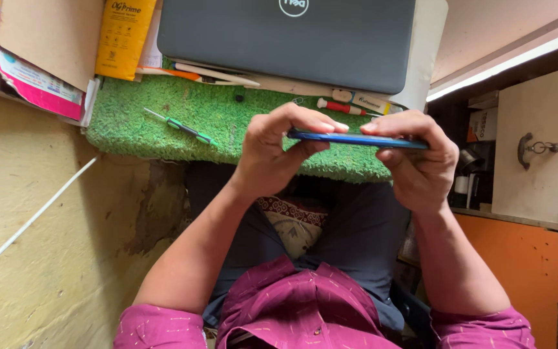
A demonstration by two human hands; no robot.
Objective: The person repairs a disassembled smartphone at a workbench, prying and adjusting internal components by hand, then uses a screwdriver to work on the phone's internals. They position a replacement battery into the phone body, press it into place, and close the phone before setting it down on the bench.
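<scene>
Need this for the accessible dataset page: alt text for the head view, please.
Seen from above, a person's left hand and right hand hold a thin blue phone edge-on between them, over a green grass-like mat. On the mat lie a green screwdriver and a red screwdriver, beside a closed grey laptop.

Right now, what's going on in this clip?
A seated person holds a thin blue phone edge-on with both hands, above the near edge of a green mat. The left hand grips its left end, with the fingers curled over the top. The right hand pinches the right end. A green screwdriver lies apart on the mat, and a red one lies by a closed grey laptop at the back. Neither tool is being touched.
</scene>
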